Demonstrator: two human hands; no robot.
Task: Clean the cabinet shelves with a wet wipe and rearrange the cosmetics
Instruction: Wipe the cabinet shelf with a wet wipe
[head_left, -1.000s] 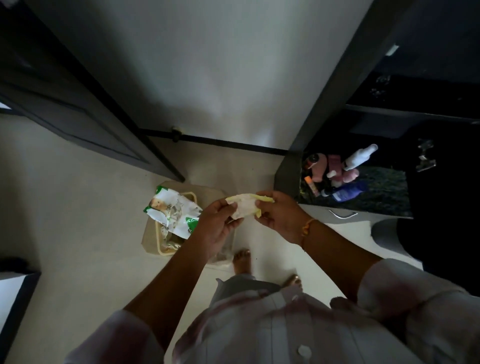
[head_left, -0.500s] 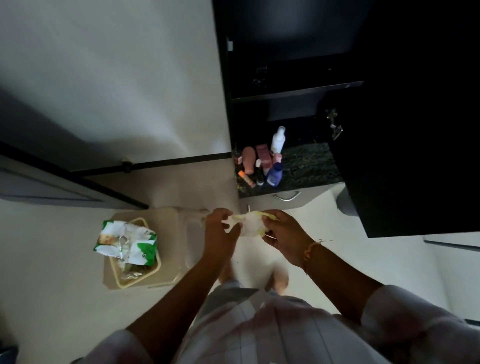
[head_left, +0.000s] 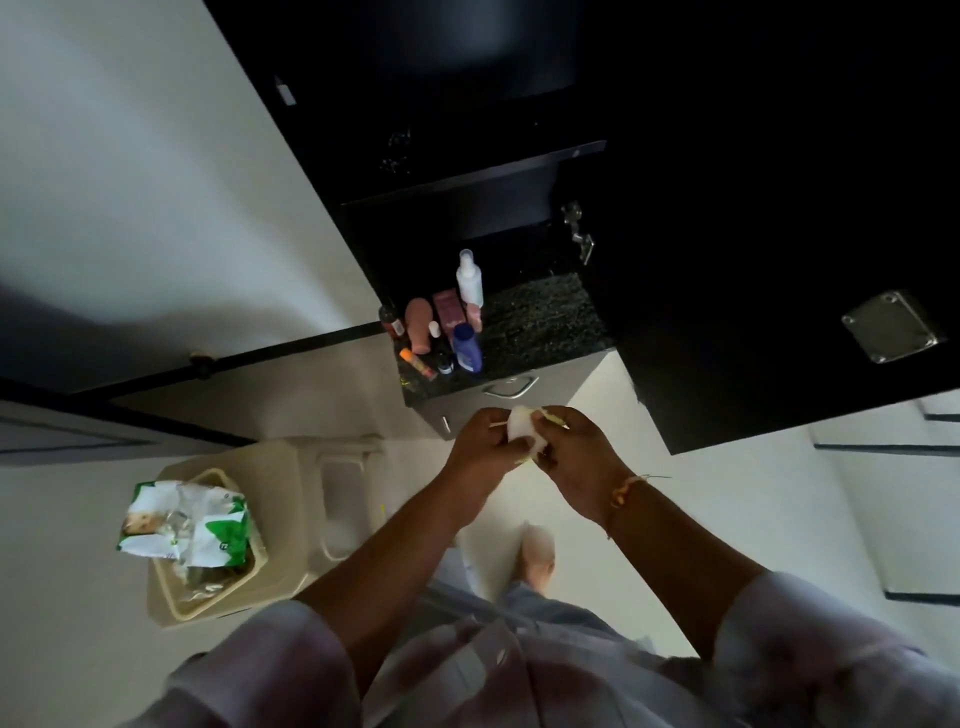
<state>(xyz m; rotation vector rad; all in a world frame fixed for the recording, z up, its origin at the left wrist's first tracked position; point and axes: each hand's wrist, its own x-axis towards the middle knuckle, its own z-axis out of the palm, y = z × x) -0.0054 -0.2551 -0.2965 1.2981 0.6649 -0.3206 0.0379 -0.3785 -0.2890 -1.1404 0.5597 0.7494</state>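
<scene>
A crumpled white wet wipe (head_left: 525, 428) sits between both hands in front of the cabinet. My left hand (head_left: 480, 449) grips its left side and my right hand (head_left: 579, 457) pinches its right side. The dark open cabinet (head_left: 467, 171) rises ahead, with a speckled bottom shelf (head_left: 545, 322). On the shelf's left part stand several cosmetics: a white spray bottle (head_left: 470, 278), a blue bottle (head_left: 466, 347), a pink-brown bottle (head_left: 418, 325), a pink box (head_left: 447, 309) and an orange tube (head_left: 415, 362). The upper shelves are too dark to read.
A green-and-white wipes pack (head_left: 187, 522) lies on a beige basket (head_left: 208, 597) atop a beige plastic stool (head_left: 322, 499) at my left. The open cabinet door (head_left: 779, 312) hangs at the right. A drawer with a metal handle (head_left: 511, 387) lies below the shelf.
The view has swung right and up toward the cabinet. Both hands have kept hold of the wipe and bunched it smaller between them, now nearer the drawer front.
</scene>
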